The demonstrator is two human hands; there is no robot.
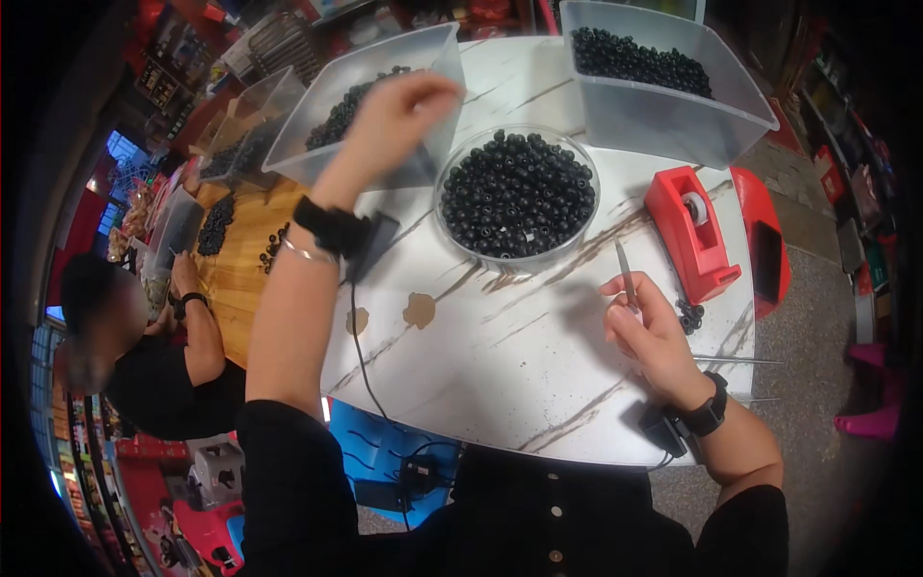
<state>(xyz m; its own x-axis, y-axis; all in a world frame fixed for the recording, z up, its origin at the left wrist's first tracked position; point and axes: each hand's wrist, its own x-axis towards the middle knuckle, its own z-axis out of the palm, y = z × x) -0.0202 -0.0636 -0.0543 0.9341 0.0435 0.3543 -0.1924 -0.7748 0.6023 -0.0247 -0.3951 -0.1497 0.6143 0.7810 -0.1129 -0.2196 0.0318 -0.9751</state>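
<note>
thin silver needle [625,272] upright between right hand [652,332] fingers.

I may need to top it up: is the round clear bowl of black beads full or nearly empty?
Full: black beads fill the round clear bowl to about rim level.

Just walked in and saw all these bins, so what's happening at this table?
A person sits at a white marble-look table. The right hand pinches a thin needle upright. The left hand is raised, fingers pinched, by a clear bin. A round bowl of black beads sits between them, a red tape dispenser to the right.
</note>
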